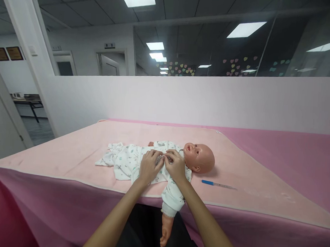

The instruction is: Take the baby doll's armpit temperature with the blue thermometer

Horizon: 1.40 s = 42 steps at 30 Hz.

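A baby doll (201, 157) lies on its back with its head to the right. It wears a white patterned outfit (126, 160). My left hand (150, 164) and my right hand (176, 165) meet over the doll's chest, fingertips closed on the front of the outfit. Exactly which part of the cloth they pinch is too small to tell. The doll's near arm (166, 229) hangs over the table's front edge between my forearms. Right of the doll, a thermometer with a blue end (207, 182) lies on the peach cloth.
A peach cloth (75, 147) covers much of the table, over a pink cover (300, 159) that drapes down the front. Behind the table stands a white half wall (200, 103) with glass above. At far left are a door (4, 116) and a small table (31, 101).
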Each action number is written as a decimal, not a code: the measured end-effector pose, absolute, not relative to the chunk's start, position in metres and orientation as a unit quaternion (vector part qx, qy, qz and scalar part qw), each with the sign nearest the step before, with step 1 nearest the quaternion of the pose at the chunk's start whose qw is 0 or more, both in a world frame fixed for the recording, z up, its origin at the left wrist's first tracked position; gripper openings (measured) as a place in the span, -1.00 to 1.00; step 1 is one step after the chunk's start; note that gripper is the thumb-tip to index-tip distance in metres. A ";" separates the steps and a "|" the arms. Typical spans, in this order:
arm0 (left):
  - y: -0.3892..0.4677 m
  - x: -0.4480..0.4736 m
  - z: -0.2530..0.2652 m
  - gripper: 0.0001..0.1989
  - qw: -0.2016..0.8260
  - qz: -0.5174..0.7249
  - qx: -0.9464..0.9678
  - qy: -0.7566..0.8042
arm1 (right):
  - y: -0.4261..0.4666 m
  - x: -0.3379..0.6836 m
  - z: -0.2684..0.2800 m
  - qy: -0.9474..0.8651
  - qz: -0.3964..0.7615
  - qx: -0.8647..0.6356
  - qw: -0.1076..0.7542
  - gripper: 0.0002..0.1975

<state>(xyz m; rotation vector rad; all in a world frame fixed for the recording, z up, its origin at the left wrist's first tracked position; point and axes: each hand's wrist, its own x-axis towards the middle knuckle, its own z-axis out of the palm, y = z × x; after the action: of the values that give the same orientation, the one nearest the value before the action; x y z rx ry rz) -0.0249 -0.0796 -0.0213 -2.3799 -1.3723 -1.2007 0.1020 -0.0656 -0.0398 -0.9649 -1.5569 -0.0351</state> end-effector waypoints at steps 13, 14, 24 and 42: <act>-0.081 -0.026 -0.024 -0.79 0.076 -0.403 -0.795 -0.447 | -0.067 0.103 -0.038 -0.679 -0.011 -0.409 0.610 -0.83; -0.081 -0.026 -0.024 -0.78 0.079 -0.405 -0.795 -0.445 | -0.067 0.103 -0.038 -0.678 -0.010 -0.408 0.612 -0.82; -0.082 -0.025 -0.024 -0.81 0.113 -0.401 -0.789 -0.451 | -0.067 0.103 -0.039 -0.677 -0.007 -0.400 0.618 -0.84; -0.081 -0.027 -0.022 -0.80 0.036 -0.411 -0.792 -0.450 | -0.073 0.102 -0.033 -0.701 -0.023 -0.407 0.585 -0.85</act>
<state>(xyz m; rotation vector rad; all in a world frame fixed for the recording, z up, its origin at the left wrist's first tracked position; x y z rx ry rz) -0.0273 -0.0812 -0.0221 -2.4335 -1.3827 -1.2624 0.1022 -0.0735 -0.0332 -0.9501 -1.6353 -0.0535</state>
